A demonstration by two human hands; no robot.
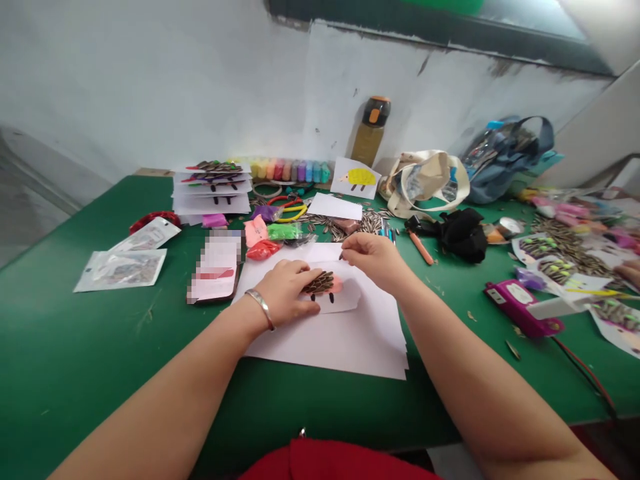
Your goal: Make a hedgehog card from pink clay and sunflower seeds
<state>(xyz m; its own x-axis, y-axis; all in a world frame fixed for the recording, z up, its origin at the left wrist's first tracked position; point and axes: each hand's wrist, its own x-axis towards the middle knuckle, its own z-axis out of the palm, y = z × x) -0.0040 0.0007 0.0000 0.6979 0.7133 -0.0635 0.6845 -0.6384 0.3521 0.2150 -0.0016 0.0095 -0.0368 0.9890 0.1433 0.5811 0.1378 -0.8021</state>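
Observation:
A small paper cutout (pixel 345 303) with a pink animal shape, partly covered by overlapping striped seeds (pixel 321 283), lies on a stack of white sheets (pixel 330 347). My left hand (pixel 287 291) rests on the cutout's left side, thumb and fingers spread around the seeds. Above the cutout's upper right edge is my right hand (pixel 370 259), its thumb and index finger pinched on a small dark seed (pixel 341 255). Behind the sheets, loose seeds (pixel 370 223) are heaped near a white card (pixel 335 206).
A phone (pixel 217 267) and plastic packets (pixel 123 270) lie left. Bags of coloured clay (pixel 264 249), stacked cards (pixel 213 200) and a bottle (pixel 370 133) stand behind. To the right are a black cloth item (pixel 463 235), a magenta device (pixel 523 308), seed-covered cards (pixel 557 272) and another person's hand (pixel 629 272).

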